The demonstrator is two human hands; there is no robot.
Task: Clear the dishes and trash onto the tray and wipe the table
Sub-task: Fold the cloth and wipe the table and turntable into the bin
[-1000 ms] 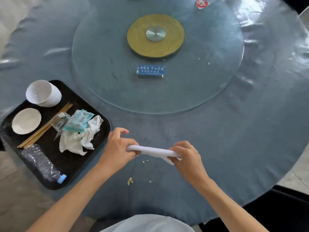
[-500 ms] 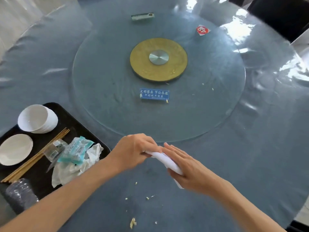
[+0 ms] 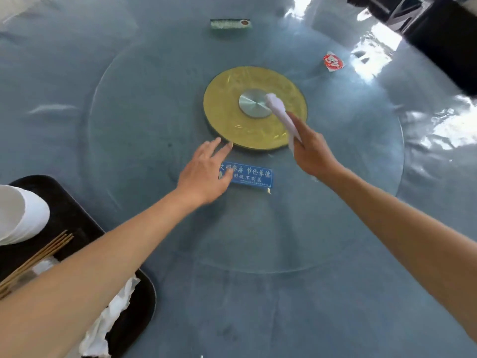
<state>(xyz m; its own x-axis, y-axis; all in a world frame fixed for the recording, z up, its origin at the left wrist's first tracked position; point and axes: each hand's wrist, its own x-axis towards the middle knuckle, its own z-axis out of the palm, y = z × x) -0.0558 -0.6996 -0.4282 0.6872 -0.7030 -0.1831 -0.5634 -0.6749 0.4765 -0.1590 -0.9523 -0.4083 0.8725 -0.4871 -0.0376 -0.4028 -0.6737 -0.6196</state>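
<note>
Head view. Right hand (image 3: 313,153) grips a rolled white cloth (image 3: 280,112), its tip over the gold hub (image 3: 254,107) of the glass turntable (image 3: 154,125). Left hand (image 3: 204,174), fingers spread, rests beside the hub, probably steadying the turntable. Wipe outward from the hub, pressing evenly. The tray (image 3: 139,301) lies well left of the hub.

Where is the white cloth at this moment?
In the head view, right of centre: the right hand grips the white cloth, whose far end lies over the gold disc beside its silver hub.
</note>
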